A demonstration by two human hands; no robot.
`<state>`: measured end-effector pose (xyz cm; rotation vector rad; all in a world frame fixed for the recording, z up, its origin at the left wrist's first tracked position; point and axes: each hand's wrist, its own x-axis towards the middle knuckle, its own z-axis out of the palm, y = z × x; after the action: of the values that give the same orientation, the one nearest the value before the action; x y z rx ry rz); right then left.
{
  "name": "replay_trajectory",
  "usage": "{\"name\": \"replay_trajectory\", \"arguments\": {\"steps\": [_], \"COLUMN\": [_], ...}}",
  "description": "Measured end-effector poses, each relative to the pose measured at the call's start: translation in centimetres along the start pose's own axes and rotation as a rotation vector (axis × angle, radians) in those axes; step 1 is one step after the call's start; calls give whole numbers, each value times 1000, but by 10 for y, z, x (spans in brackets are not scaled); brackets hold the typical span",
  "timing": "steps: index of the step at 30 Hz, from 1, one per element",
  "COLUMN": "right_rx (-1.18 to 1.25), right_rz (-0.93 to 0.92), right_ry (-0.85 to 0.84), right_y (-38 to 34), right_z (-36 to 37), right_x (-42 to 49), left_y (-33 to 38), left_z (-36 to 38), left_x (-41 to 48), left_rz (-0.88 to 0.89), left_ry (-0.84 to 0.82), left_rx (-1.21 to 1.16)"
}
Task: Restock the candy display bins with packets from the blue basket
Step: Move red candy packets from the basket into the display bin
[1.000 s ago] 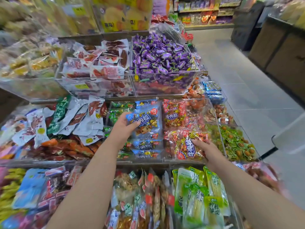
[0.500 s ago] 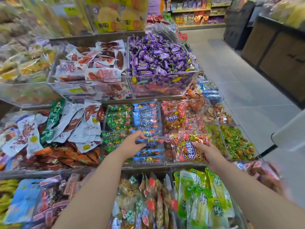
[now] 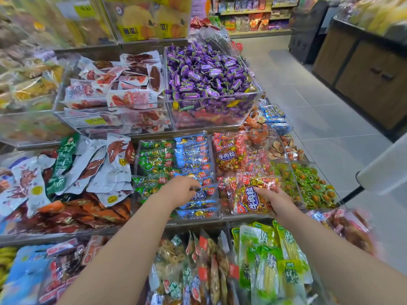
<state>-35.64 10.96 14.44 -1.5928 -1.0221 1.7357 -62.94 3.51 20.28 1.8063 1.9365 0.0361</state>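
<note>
Clear acrylic divider walls [image 3: 212, 155] stand upright btwn blue foil packets [image 3: 191, 159] & red-yellow candy packets [image 3: 231, 156], both packed to rim. Room above; grey tile aisle [image 3: 319, 119] open on rt.

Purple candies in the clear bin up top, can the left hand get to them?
Probably yes. The purple candies lie in an open-topped bin one tier above the left hand, with nothing covering them. That hand pinches a blue packet, though, so it would have to let go first.

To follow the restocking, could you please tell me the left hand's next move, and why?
Probably ease the blue packet down into its row: the left hand pinches its top edge and it sits tilted above the others; the right hand holds a red packet.
</note>
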Motion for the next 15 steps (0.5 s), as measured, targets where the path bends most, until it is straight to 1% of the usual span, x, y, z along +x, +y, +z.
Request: {"name": "replay_trajectory", "arguments": {"steps": [3,6,8,9,12,13,15], "right_rx": [-19,5,12,17,44,53,65], "right_rz": [2,4,3,4,6,6,7], "right_ry": [13,12,13,13,14,16,16], "right_y": [-1,-1,-1,0,0,-1,-1], "right_z": [3,3,2,2,2,2,2], "right_x": [-2,-4,-5,-7,-8,-9,-9], "left_y": [-3,-5,-2,2,18,22,23], "left_z": [6,5,7,10,25,30,38], "left_x": [3,0,-7,-11,-19,-19,-15], "left_rz": [-3,-21,7,34,151,169,163], "left_ry": [-29,-23,-5,30,132,143,144], "left_rx": [22,-104,-111,-43,352,441,506]}}
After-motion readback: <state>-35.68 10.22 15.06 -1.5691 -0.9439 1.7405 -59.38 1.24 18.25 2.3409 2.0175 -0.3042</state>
